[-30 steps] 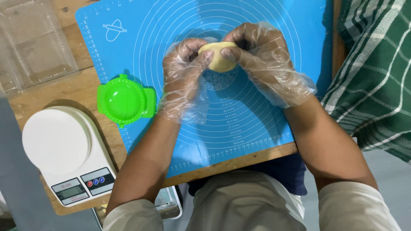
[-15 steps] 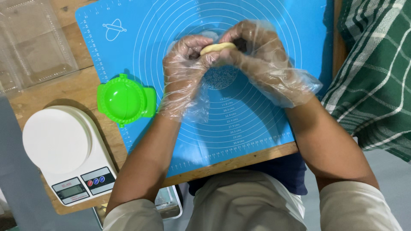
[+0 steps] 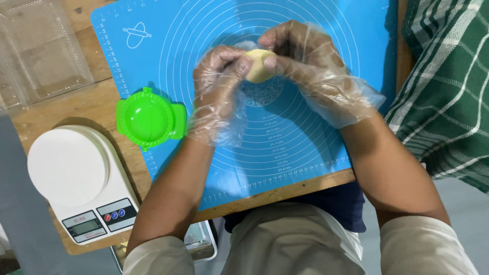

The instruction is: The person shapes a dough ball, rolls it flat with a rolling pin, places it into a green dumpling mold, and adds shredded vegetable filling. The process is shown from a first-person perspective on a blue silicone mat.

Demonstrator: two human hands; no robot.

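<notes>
Nearest, at about 8 o'clock, a white kitchen scale (image 3: 76, 178) with a small grey screen and coloured buttons sits on the wooden tabletop (image 3: 61, 114). Just beyond it a bright green round press mould (image 3: 148, 118) lies on the edge of the blue baking mat (image 3: 285, 153), printed with white rings and a rolling-pin outline. Above the mat's centre the left hand (image 3: 219, 86) and right hand (image 3: 300, 63), in loose clear gloves, curl closed around a pale dough ball (image 3: 259, 65), fingertips pinching it. Slack glove film could get nipped into the dough. Farthest, at 10 o'clock, lie clear plastic trays (image 3: 41, 51).
</notes>
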